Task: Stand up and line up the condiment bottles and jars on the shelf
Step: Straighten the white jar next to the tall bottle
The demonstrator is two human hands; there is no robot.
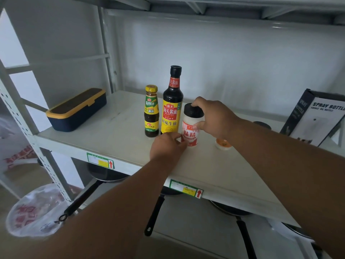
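Note:
Three containers stand upright in a row on the white shelf [112, 131]. A small oyster sauce bottle [151, 112] with a yellow cap is on the left. Beside it stands a tall dark soy sauce bottle [171, 101]. On the right is a white seasoning jar [190, 126] with a black lid. My right hand [214, 118] grips that jar, fingers over its lid and thumb on its side. My left hand [168, 146] holds the jar's lower part from the front. A small orange-topped jar [223, 143] sits to the right, partly hidden behind my right wrist.
A navy and yellow box [76, 110] lies at the shelf's left end. A spray bottle carton [315, 118] leans at the right, with a dark lid [262, 125] near it. Frying pans [104, 174] sit on the shelf below. Plastic bags [35, 210] hang at lower left.

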